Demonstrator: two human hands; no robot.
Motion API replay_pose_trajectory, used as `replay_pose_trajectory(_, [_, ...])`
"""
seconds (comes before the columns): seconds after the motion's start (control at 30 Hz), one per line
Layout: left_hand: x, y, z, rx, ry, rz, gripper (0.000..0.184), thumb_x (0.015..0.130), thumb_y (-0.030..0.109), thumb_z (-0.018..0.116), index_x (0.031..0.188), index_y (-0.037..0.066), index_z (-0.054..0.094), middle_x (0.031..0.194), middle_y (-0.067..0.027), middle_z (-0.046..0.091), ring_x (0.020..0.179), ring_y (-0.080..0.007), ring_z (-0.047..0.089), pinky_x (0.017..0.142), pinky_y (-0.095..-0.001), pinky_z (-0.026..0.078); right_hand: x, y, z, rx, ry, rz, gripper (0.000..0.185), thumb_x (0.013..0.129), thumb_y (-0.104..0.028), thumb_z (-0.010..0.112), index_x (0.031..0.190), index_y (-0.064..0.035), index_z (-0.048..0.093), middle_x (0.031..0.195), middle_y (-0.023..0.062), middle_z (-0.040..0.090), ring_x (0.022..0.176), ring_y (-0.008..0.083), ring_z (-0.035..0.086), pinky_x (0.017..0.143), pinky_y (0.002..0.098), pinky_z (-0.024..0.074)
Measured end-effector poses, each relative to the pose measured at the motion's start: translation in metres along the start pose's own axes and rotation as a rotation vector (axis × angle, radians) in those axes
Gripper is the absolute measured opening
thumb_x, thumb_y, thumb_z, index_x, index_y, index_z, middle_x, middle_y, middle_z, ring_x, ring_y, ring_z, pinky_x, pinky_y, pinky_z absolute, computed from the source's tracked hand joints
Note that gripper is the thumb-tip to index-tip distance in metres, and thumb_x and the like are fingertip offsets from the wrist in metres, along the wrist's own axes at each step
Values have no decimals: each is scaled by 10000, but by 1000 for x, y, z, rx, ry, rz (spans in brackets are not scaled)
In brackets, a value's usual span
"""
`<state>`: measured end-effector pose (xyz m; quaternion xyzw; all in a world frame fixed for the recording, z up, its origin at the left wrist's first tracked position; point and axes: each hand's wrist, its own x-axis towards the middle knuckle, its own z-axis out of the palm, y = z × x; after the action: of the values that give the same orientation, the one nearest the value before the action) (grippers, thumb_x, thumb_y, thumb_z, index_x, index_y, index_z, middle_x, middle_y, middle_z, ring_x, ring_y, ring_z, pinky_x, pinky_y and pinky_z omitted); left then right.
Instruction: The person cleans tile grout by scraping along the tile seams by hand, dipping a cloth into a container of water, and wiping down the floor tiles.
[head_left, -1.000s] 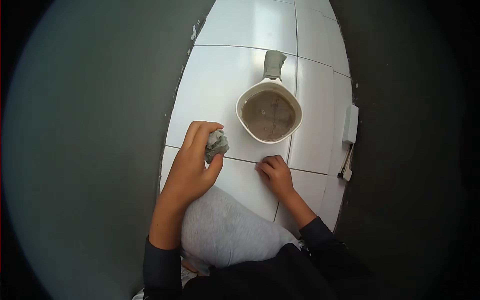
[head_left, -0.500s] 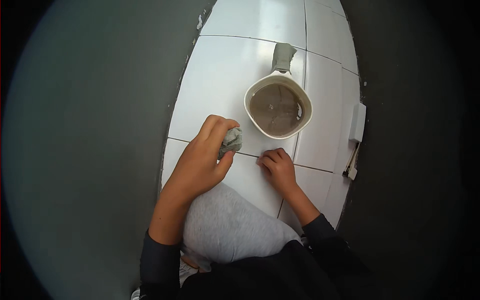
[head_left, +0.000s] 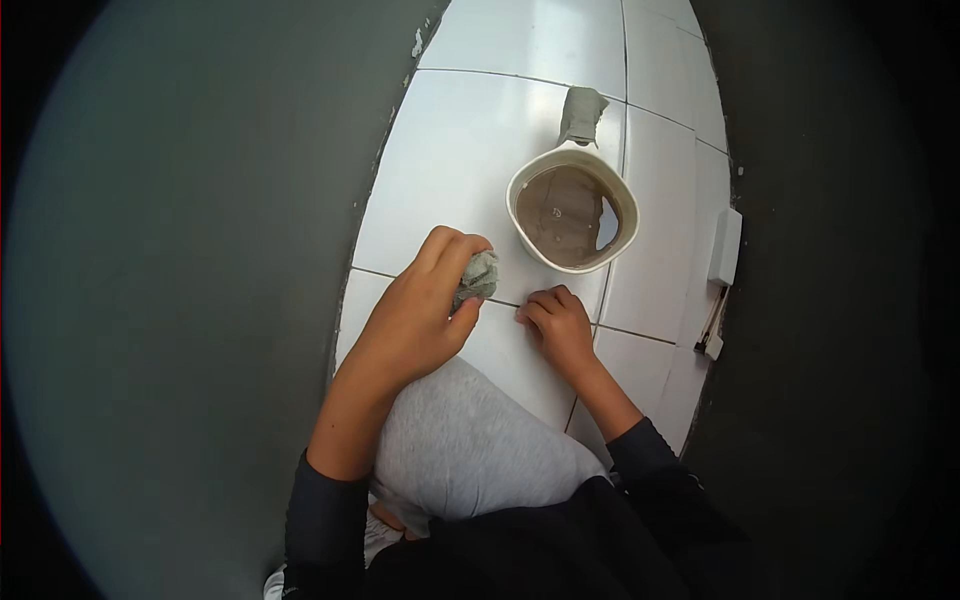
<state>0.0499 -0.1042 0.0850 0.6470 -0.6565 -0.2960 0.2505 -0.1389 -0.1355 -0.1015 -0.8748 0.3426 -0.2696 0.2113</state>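
My left hand (head_left: 427,303) is closed round a crumpled, grey-green cloth (head_left: 478,277), held just above the white tiles. To its right, my right hand (head_left: 559,327) rests low near the tiles with its fingers curled in. Whether anything lies under those fingers is hidden. A white dipper (head_left: 511,200) full of murky brownish water (head_left: 560,215) stands on the tiles beyond both hands, touched by neither. Over its handle, which points away from me, hangs a folded grey cloth (head_left: 581,114).
White tiles (head_left: 450,160) form a narrow strip between dark floor areas on the left (head_left: 200,300) and right. At the strip's right edge lie a white block (head_left: 725,247) and a thin dark-and-white item (head_left: 710,335). My knee in grey trousers (head_left: 480,440) is close below my hands.
The whole view has shifted slightly, so everything appears a little further right. Both hands keep nearly the same pose, and the cloth is still in my left hand.
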Motion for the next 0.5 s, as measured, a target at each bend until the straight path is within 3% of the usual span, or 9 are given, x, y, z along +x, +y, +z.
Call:
replay_pose_trajectory(0.03, [-1, 1, -3, 3, -7, -12, 388, 771, -29, 578, 1141, 34, 478, 1074, -134, 490, 926, -326, 588, 763, -390, 484, -7, 6, -7, -30, -9, 21, 133, 658, -50, 731, 761, -79, 651, 855, 32, 646, 793, 234, 567, 677, 345, 468])
replay_pose_trajectory(0.17, [2, 1, -6, -76, -18, -50, 393, 772, -28, 582, 1145, 35, 474, 1073, -135, 490, 924, -331, 589, 763, -396, 485, -30, 26, -38, -61, -54, 74, 144, 634, -37, 722, 744, -84, 642, 856, 28, 646, 802, 231, 566, 668, 348, 458])
replay_pose_trajectory(0.2, [5, -2, -3, -81, -15, -43, 387, 773, -17, 588, 1144, 35, 488, 1064, -125, 502, 930, -288, 581, 769, -365, 482, -33, 26, -43, -74, -80, 104, 152, 615, -26, 709, 733, -87, 635, 858, 28, 646, 807, 226, 564, 654, 346, 448])
replay_pose_trajectory(0.23, [6, -3, 1, -86, -13, -33, 382, 774, -6, 594, 1143, 36, 502, 1055, -115, 513, 937, -244, 573, 775, -333, 478, -33, 25, -39, -82, -87, 110, 152, 615, -26, 709, 733, -87, 635, 858, 28, 646, 807, 226, 564, 654, 346, 448])
replay_pose_trajectory(0.3, [8, -4, 7, -68, -22, -17, 386, 774, -5, 595, 1146, 35, 500, 1058, -117, 513, 939, -250, 572, 778, -336, 478, -17, 14, -12, -13, 22, 33, 144, 624, -23, 703, 732, -80, 626, 858, 31, 640, 801, 227, 559, 650, 350, 450])
replay_pose_trajectory(0.5, [2, -7, 3, 13, -50, -54, 385, 780, 6, 594, 1152, 31, 498, 1069, -120, 509, 944, -263, 569, 784, -343, 477, 17, -16, 25, 30, 21, -23, 112, 654, -54, 691, 724, -84, 608, 860, 28, 630, 790, 228, 555, 653, 352, 450])
